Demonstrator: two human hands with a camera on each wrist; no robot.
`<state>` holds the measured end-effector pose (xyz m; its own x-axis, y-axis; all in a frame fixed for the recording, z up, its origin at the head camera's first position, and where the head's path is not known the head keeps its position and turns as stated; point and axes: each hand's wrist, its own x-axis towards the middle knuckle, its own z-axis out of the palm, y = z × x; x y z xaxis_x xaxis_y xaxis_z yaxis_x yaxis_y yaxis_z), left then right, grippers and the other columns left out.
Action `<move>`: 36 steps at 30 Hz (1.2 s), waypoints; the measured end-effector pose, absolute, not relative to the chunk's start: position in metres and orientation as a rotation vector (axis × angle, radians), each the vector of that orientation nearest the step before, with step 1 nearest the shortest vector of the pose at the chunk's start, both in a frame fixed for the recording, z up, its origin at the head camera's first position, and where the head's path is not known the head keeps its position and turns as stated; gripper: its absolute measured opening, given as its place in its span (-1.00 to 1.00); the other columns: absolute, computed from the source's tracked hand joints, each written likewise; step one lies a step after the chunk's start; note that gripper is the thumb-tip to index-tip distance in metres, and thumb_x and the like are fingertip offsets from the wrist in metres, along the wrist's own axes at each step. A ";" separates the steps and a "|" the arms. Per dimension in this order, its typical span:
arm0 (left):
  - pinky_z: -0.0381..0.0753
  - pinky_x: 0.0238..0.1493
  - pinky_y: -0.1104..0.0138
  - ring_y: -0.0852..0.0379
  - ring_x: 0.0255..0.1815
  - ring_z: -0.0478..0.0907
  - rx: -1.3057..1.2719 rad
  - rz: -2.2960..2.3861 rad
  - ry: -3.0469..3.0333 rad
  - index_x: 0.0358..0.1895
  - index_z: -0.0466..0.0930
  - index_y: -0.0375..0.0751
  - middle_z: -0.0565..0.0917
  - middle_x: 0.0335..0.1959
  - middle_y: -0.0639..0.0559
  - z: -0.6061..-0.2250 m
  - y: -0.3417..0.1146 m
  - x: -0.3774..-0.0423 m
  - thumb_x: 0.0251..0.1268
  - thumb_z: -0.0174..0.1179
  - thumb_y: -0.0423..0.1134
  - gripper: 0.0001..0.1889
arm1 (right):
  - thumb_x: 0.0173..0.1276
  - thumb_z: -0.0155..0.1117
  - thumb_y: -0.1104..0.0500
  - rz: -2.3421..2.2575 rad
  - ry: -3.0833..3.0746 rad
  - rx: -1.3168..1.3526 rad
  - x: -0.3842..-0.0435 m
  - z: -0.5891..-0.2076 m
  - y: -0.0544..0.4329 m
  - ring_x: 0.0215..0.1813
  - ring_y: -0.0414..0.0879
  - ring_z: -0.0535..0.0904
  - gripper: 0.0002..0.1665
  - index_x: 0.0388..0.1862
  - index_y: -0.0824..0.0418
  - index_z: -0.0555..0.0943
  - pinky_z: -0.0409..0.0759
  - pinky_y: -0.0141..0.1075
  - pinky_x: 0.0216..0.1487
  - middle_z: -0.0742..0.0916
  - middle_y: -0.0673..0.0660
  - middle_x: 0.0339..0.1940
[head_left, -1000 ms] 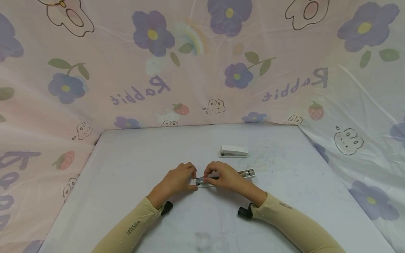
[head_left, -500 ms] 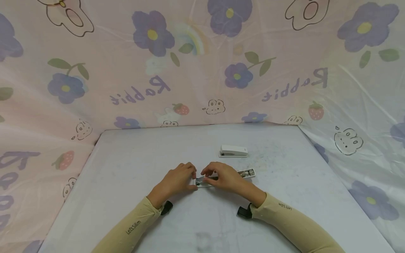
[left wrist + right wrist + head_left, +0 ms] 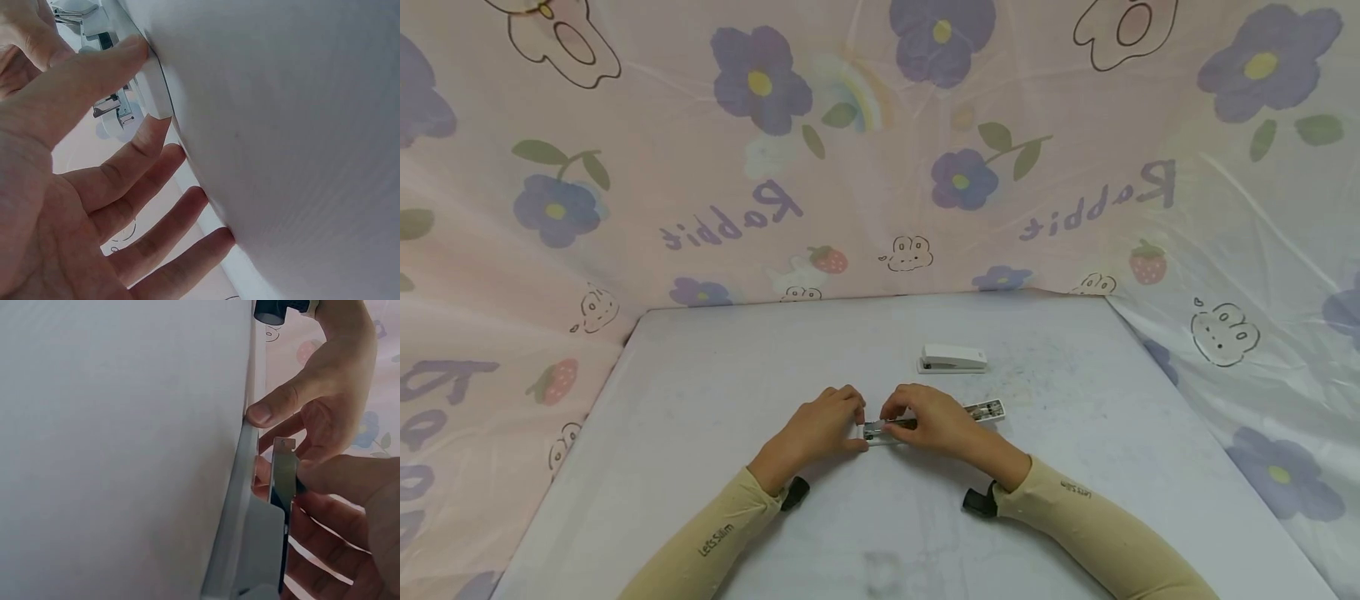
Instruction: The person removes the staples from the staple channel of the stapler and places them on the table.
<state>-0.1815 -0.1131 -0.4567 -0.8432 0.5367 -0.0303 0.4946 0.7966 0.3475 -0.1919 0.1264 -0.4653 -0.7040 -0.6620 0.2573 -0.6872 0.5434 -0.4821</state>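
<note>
A white stapler lies opened out on the table, its top cover point(image 3: 988, 411) swung back to the right with the inside facing up. My left hand point(image 3: 816, 429) holds the left end of its base point(image 3: 155, 87) between thumb and index finger; the other fingers rest spread on the table in the left wrist view. Above the base, my right hand point(image 3: 936, 423) pinches the metal staple channel point(image 3: 285, 469) between thumb and fingers. That hand hides the stapler's middle in the head view. Whether staples lie in the channel, I cannot tell.
Behind my right hand stands a second white stapler point(image 3: 953, 358), closed and upright. The white table point(image 3: 737, 350) ends at a printed cloth point(image 3: 865, 208) hung around its back and sides. Black wrist cameras point(image 3: 981, 504) sit at both cuffs.
My right thumb and fingertips have shifted slightly, first left along the staple channel, then a little back. The left hand, the stapler base and the second stapler have stayed in place.
</note>
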 end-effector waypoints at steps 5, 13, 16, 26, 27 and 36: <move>0.73 -0.09 -0.05 -0.15 0.27 0.57 0.832 0.502 2.855 -0.19 0.65 -0.08 0.64 0.17 0.04 -0.457 -0.114 -0.181 0.20 0.64 -0.07 -0.67 | 0.44 0.54 0.13 0.880 -2.719 1.180 -0.190 -0.461 0.128 -0.07 -0.15 0.72 -0.85 -0.09 0.07 0.74 0.70 -0.23 0.01 0.76 -0.09 -0.16; 0.72 -0.08 -0.06 -0.17 0.29 0.56 0.838 0.501 2.849 -0.18 0.64 -0.08 0.63 0.17 0.04 -0.458 -0.114 -0.182 0.19 0.64 -0.10 -0.67 | 0.44 0.53 0.18 0.956 -2.698 1.180 -0.187 -0.460 0.137 -0.14 -0.19 0.69 -0.85 -0.09 0.09 0.73 0.71 -0.20 -0.06 0.74 -0.09 -0.20; 0.72 -0.08 -0.05 -0.16 0.28 0.57 0.839 0.493 2.853 -0.17 0.64 -0.08 0.63 0.16 0.04 -0.459 -0.114 -0.182 0.19 0.64 -0.10 -0.66 | 0.44 0.53 0.19 0.982 -2.698 1.170 -0.184 -0.459 0.141 -0.19 -0.23 0.67 -0.85 -0.09 0.07 0.73 0.67 -0.29 -0.15 0.73 -0.11 -0.21; 0.72 -0.08 -0.03 -0.14 0.23 0.58 0.831 0.499 2.854 -0.17 0.65 -0.08 0.64 0.16 0.02 -0.458 -0.114 -0.181 0.19 0.64 -0.10 -0.66 | 0.44 0.53 0.20 1.041 -2.680 1.195 -0.172 -0.459 0.153 -0.22 -0.27 0.64 -0.85 -0.08 0.16 0.73 0.68 -0.31 -0.18 0.74 -0.12 -0.20; 0.72 -0.08 -0.02 -0.13 0.22 0.58 0.828 0.498 2.855 -0.17 0.65 -0.08 0.64 0.16 0.02 -0.458 -0.114 -0.181 0.19 0.64 -0.10 -0.66 | 0.44 0.53 0.20 1.035 -2.680 1.197 -0.170 -0.459 0.154 -0.22 -0.27 0.64 -0.85 -0.08 0.16 0.73 0.68 -0.32 -0.17 0.74 -0.12 -0.20; 0.73 -0.12 0.00 -0.10 0.18 0.60 0.864 0.478 2.882 -0.20 0.64 -0.08 0.64 0.14 0.03 -0.458 -0.114 -0.181 0.17 0.65 -0.10 -0.66 | 0.43 0.54 0.20 1.051 -2.710 1.222 -0.161 -0.465 0.158 -0.27 -0.24 0.61 -0.84 -0.09 0.15 0.74 0.62 -0.38 -0.24 0.74 -0.14 -0.23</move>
